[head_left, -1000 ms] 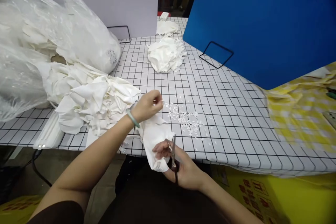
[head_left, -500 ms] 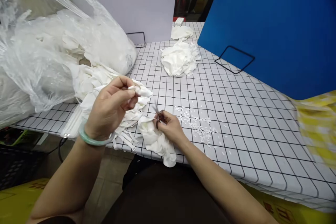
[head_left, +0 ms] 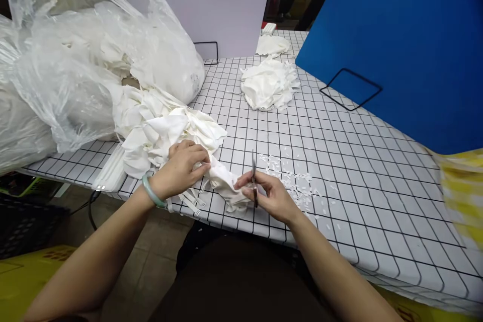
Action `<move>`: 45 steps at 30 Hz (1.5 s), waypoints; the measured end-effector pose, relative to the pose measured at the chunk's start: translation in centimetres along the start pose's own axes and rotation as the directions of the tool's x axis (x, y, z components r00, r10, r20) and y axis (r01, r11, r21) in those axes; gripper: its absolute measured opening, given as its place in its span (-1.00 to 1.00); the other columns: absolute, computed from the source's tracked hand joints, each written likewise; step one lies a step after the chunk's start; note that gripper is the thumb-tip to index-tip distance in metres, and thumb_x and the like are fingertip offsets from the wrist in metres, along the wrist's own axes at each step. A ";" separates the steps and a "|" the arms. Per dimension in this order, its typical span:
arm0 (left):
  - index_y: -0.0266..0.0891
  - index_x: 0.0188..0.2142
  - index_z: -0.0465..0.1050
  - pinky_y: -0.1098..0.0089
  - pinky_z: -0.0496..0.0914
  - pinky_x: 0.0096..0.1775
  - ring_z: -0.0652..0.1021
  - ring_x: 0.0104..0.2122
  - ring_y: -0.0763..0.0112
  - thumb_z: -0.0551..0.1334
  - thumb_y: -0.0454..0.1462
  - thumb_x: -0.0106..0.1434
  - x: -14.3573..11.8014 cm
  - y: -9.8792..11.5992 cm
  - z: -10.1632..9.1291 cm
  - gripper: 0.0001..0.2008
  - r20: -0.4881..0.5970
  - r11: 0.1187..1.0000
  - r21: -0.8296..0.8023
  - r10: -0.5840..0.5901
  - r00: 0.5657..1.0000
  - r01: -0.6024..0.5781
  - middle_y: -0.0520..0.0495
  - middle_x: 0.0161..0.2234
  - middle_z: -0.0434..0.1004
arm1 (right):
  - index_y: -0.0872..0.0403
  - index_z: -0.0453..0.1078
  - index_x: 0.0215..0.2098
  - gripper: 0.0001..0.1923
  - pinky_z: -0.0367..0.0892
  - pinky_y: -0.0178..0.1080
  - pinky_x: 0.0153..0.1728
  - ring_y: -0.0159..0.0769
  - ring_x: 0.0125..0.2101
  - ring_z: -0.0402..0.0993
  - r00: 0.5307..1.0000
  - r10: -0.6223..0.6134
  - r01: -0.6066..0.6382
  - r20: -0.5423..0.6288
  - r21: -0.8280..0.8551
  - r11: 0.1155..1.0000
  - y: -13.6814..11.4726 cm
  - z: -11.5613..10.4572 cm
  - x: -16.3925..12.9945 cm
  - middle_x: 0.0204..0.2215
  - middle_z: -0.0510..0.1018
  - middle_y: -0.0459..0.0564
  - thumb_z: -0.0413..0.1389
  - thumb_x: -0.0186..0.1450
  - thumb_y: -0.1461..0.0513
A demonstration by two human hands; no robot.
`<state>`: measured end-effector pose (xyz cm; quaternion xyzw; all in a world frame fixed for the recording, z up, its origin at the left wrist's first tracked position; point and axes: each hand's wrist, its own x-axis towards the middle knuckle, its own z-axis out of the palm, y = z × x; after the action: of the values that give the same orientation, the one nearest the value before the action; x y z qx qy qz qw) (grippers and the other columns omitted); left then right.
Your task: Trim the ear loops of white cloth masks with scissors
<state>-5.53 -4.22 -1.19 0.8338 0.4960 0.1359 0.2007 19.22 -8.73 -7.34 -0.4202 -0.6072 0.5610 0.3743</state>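
My left hand (head_left: 181, 169) grips a white fabric piece (head_left: 222, 181) at the near edge of the checked table (head_left: 339, 161), next to a heap of white fabric pieces (head_left: 166, 133). My right hand (head_left: 269, 193) holds small scissors (head_left: 254, 176), blades pointing up, and pinches the same piece's right end. Small white fabric trimmings (head_left: 294, 181) lie scattered just right of my right hand.
A large clear plastic bag of white pieces (head_left: 86, 60) fills the left of the table. Another pile of white pieces (head_left: 269, 84) lies further back. A blue board (head_left: 400, 40) on a wire stand leans at the right, a pale board (head_left: 222, 0) behind. Yellow checked cloth (head_left: 464, 191) lies far right.
My left hand came down from mid-air onto the fabric piece at the heap. My right hand shifted slightly right, scissors now upright. The view moved left.
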 end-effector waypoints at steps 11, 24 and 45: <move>-0.24 -0.35 0.40 0.46 0.19 -0.49 0.27 -0.53 0.50 0.20 -0.14 0.34 -1.7 3.6 -2.0 -0.78 0.051 0.708 -0.679 -0.220 0.974 0.195 0.05 -0.47 0.31 | 0.04 0.43 -0.33 -0.71 0.42 -0.12 -0.11 -0.23 -0.26 0.54 0.976 0.066 0.005 -0.207 0.327 0.945 0.4 3.4 4.1 -0.38 0.55 -0.08 0.36 0.12 0.07; -0.23 -0.26 0.39 0.49 0.25 -0.47 0.35 -0.48 0.47 0.25 -0.10 0.30 -2.4 1.6 -2.2 -0.77 0.041 0.754 -0.613 -0.266 0.963 0.234 0.03 -0.43 0.36 | 0.03 0.41 -0.34 -0.67 0.38 -0.27 -0.33 -0.37 -0.42 0.38 0.990 0.081 -0.017 -0.112 0.482 0.876 -1.0 5.6 4.8 -0.42 0.47 -0.14 0.40 0.06 0.09; -0.31 -0.36 0.50 0.49 0.06 -0.56 0.13 -0.61 0.56 0.14 0.01 0.35 -2.0 4.5 0.3 -0.58 0.380 0.595 -0.740 -0.014 0.925 0.313 0.13 -0.62 0.11 | 0.03 0.43 -0.34 -0.66 0.22 -0.34 -0.44 -0.47 -0.51 0.23 0.997 0.078 -0.078 0.022 0.532 0.843 -2.1 2.2 5.5 -0.48 0.35 -0.22 0.43 0.03 0.13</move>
<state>-2.86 -7.97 0.56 0.6195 0.4189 0.1771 0.6398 14.95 -4.48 -5.50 -0.3244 -0.4103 0.7220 0.4529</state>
